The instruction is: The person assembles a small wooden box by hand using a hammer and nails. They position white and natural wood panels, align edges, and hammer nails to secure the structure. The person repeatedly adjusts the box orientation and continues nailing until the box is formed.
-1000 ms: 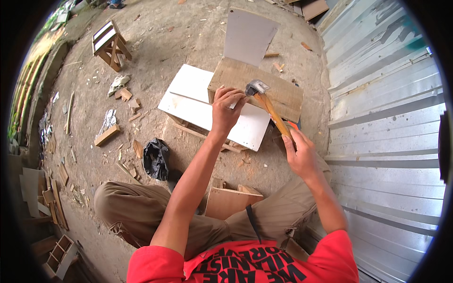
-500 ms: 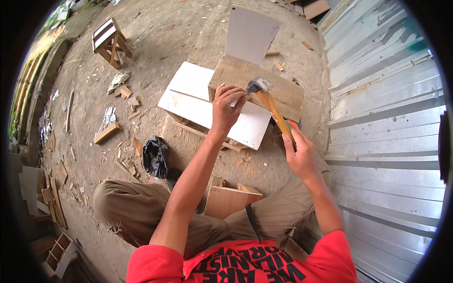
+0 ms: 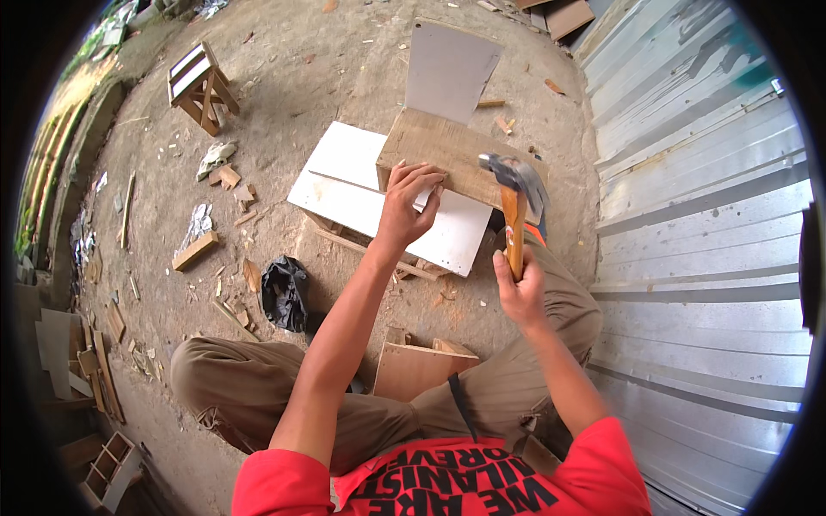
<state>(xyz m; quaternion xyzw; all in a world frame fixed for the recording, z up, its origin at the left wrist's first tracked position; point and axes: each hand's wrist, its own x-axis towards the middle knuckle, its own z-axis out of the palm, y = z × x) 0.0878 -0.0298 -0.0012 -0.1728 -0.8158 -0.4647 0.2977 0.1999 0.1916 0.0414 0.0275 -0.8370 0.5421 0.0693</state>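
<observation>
My right hand (image 3: 521,290) is wrapped round the wooden handle of a claw hammer (image 3: 514,211), whose metal head is up over the right part of a brown wooden board (image 3: 482,159). My left hand (image 3: 409,205) grips the near edge of that board, fingers bent over the top and thumb lower down. Whether a nail is at the fingertips is too small to tell. Under and in front of the board lies a white-topped wooden piece (image 3: 340,159) on a frame. A pale panel (image 3: 452,69) stands out from the board's far edge.
A small wooden stool (image 3: 202,86) stands at the far left. Wood scraps (image 3: 196,248) and a black plastic bag (image 3: 284,292) lie on the floor. A small plywood box (image 3: 422,368) sits between my legs. Corrugated metal sheeting (image 3: 697,258) runs along the right.
The hammer has swung away from my left fingertips to the right, its head turned and blurred. My left hand stays at the board's edge with its fingers more spread over it.
</observation>
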